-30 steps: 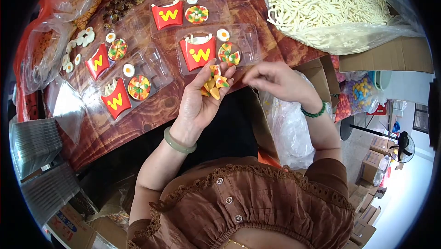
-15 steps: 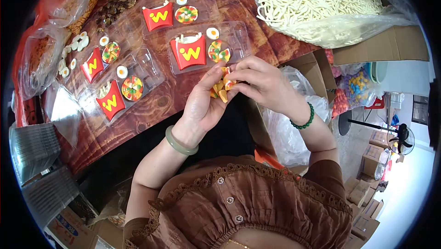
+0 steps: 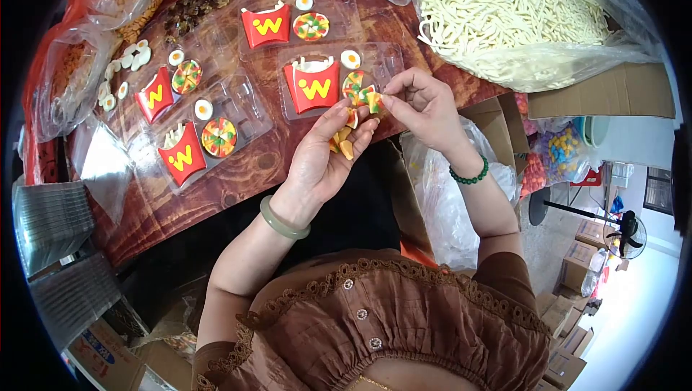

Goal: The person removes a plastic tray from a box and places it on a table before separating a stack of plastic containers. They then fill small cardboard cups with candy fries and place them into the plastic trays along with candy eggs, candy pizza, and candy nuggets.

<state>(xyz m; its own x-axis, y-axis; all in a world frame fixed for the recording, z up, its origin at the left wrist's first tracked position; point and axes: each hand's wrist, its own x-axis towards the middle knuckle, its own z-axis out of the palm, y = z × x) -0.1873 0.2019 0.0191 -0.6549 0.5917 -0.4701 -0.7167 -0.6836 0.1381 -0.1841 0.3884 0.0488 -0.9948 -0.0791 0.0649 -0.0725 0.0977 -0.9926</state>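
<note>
My left hand (image 3: 317, 153) is cupped around several miniature toy pizza slices (image 3: 346, 149), their orange-yellow backs showing. Between the thumb and fingers of my right hand (image 3: 429, 110) is a single toy pizza slice (image 3: 375, 103) with green, red and yellow topping. Just beyond both hands lies a clear plastic tray (image 3: 390, 59). It holds a red fries carton (image 3: 312, 87) with a yellow logo, a fried egg (image 3: 350, 59) and a partly made-up pizza (image 3: 352, 85). The right hand's slice overlaps the near side of this pizza in the view.
Further trays hold more cartons, eggs and round pizzas (image 3: 219, 137). A large bag of pale fries (image 3: 512, 9) lies at the back right. White egg pieces (image 3: 135, 56) are scattered at left, near stacked clear trays (image 3: 54, 225). An open cardboard box (image 3: 490, 128) stands by the table's right edge.
My right hand has moved away from the left palm, up and to the right, carrying one pizza slice toward the tray. The left hand stays nearly in place. The view has shifted slightly.
</note>
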